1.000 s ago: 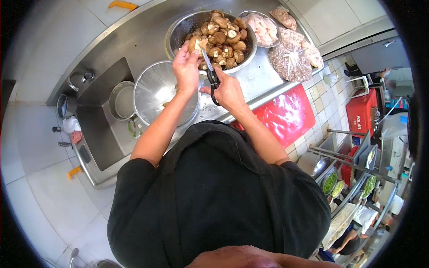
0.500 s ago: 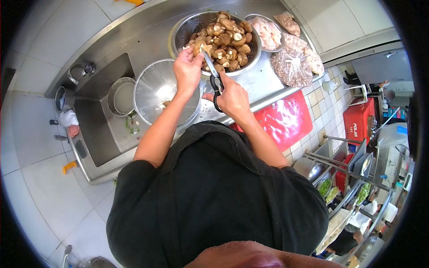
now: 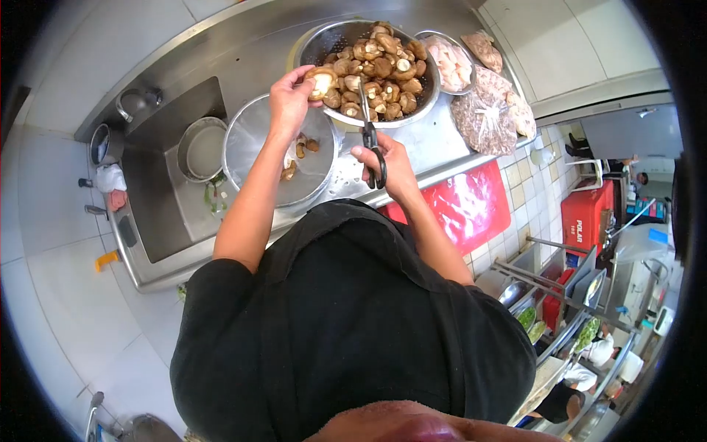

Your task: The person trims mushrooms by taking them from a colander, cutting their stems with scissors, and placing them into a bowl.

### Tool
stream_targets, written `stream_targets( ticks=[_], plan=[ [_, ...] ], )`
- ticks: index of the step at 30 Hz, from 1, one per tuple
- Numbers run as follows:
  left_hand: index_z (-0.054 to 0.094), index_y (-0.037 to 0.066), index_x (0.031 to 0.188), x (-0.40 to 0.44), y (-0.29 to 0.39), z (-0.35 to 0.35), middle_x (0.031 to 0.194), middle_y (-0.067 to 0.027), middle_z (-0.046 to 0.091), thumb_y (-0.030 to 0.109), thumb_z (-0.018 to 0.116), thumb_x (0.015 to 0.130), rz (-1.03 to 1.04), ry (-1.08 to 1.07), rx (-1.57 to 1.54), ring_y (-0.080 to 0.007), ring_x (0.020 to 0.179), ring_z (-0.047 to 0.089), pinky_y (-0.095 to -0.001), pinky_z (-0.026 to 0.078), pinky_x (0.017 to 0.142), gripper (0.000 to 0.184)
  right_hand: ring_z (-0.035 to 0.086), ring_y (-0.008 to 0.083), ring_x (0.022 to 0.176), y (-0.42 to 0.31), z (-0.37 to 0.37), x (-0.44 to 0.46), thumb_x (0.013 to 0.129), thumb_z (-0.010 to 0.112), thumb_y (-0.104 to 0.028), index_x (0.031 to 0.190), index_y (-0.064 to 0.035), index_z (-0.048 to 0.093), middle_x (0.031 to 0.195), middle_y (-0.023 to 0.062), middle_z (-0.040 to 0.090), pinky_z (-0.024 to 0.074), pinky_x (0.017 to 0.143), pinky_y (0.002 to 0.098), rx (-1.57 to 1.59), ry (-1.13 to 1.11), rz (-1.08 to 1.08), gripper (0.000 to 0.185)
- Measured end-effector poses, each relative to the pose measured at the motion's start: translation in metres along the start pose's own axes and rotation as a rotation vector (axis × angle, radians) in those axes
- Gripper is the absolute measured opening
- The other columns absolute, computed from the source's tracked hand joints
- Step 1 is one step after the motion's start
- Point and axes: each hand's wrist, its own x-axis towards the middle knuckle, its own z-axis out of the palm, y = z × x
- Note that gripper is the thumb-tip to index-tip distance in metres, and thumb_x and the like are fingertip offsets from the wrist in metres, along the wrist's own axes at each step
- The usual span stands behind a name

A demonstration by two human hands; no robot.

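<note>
Steel colander (image 3: 317, 47) and bowl (image 3: 249, 144) neighbour left grip (image 3: 289, 104) pinching mushroom (image 3: 321, 84), right grip (image 3: 390, 166) clasping scissors (image 3: 370, 136).

Shiitake mushrooms (image 3: 383, 68) lie in a colander (image 3: 314, 50); a bowl (image 3: 254, 136) stands left, a pot (image 3: 202, 149) farther left in the sink (image 3: 163, 221).

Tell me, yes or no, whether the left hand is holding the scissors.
No, the right hand holds the black-handled scissors, while the left hand holds a mushroom.
</note>
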Motion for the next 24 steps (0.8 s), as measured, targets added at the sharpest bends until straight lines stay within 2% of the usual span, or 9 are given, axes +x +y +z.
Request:
stream_targets(
  ticks=[2,6,7,10,11,15,18,21,24],
  plan=[
    [0.063,0.000,0.129,0.000,0.000,-0.008,0.116,-0.0123,0.068,0.006,0.060,0.098,0.015,0.017,-0.002,-0.0183,0.096,0.069,-0.0287,0.062,0.068,0.032,0.056,0.0061,0.054,0.005,-0.001,0.002,0.081,0.085,-0.036,0.124,0.0019,0.063,0.081,0.0049,0.067,0.0456,0.048,0.0229,0.008,0.040,-0.010,0.061],
    [0.059,-0.005,0.126,-0.006,-0.003,-0.017,0.113,-0.0129,0.069,0.008,0.062,0.097,0.018,0.026,-0.020,-0.0184,0.095,0.069,-0.0296,0.062,0.072,0.032,0.066,0.0195,0.085,-0.003,-0.005,0.000,0.073,0.089,-0.045,0.138,0.0039,0.054,0.099,0.0135,0.069,0.0531,0.076,0.0311,-0.313,-0.052,-0.122,0.088],
    [0.059,-0.006,0.124,-0.011,-0.003,-0.019,0.111,-0.0132,0.069,0.008,0.063,0.097,0.013,0.031,-0.042,-0.0182,0.094,0.069,-0.0299,0.061,0.073,0.031,0.063,0.0250,0.102,-0.015,-0.004,-0.004,0.069,0.089,-0.049,0.144,0.0044,0.048,0.109,0.0175,0.067,0.0492,0.091,0.0348,-0.288,-0.151,-0.009,0.101],
    [0.057,-0.007,0.117,-0.029,-0.005,-0.028,0.104,-0.0145,0.070,0.009,0.066,0.095,0.009,0.035,-0.085,-0.0174,0.087,0.070,-0.0293,0.061,0.071,0.028,0.063,0.0245,0.103,-0.020,0.007,-0.006,0.069,0.089,-0.051,0.145,0.0039,0.047,0.111,0.0178,0.067,0.0490,0.092,0.0359,-0.365,-0.233,-0.088,0.102],
    [0.057,-0.008,0.114,-0.036,-0.007,-0.033,0.101,-0.0150,0.071,0.009,0.067,0.095,0.008,0.040,-0.094,-0.0171,0.083,0.070,-0.0288,0.061,0.070,0.027,0.059,0.0193,0.087,-0.006,0.009,0.001,0.066,0.091,-0.055,0.148,0.0041,0.043,0.104,0.0125,0.062,0.0501,0.078,0.0319,-0.367,-0.260,-0.101,0.112],
    [0.059,-0.006,0.113,-0.062,-0.020,-0.054,0.098,-0.0138,0.072,0.008,0.069,0.093,-0.036,0.056,-0.108,-0.0168,0.082,0.070,-0.0301,0.060,0.071,0.027,0.060,0.0194,0.088,-0.005,0.028,0.005,0.066,0.091,-0.053,0.148,0.0044,0.043,0.108,0.0155,0.064,0.0509,0.079,0.0325,-0.379,-0.353,-0.135,0.111],
    [0.060,-0.007,0.111,-0.076,-0.029,-0.070,0.096,-0.0139,0.072,0.007,0.070,0.092,-0.069,0.052,-0.089,-0.0167,0.082,0.070,-0.0309,0.060,0.071,0.025,0.061,0.0300,0.111,-0.010,0.038,0.003,0.068,0.087,-0.055,0.144,0.0026,0.049,0.117,0.0214,0.066,0.0467,0.097,0.0383,-0.425,-0.417,-0.087,0.103],
    [0.062,-0.007,0.110,-0.090,-0.031,-0.075,0.095,-0.0141,0.072,0.005,0.069,0.091,-0.124,0.117,-0.150,-0.0171,0.080,0.070,-0.0299,0.059,0.071,0.023,0.067,0.0245,0.092,-0.001,0.048,0.010,0.070,0.089,-0.047,0.141,0.0025,0.054,0.103,0.0162,0.069,0.0525,0.081,0.0355,-0.449,-0.415,-0.114,0.093],
    [0.062,-0.007,0.110,-0.096,-0.040,-0.088,0.098,-0.0144,0.072,0.004,0.070,0.090,-0.205,0.144,-0.106,-0.0168,0.079,0.070,-0.0286,0.058,0.069,0.024,0.060,0.0127,0.063,0.003,0.046,0.020,0.073,0.089,-0.036,0.135,0.0025,0.060,0.082,0.0047,0.065,0.0477,0.058,0.0284,-0.396,-0.504,0.134,0.079]
  ],
)
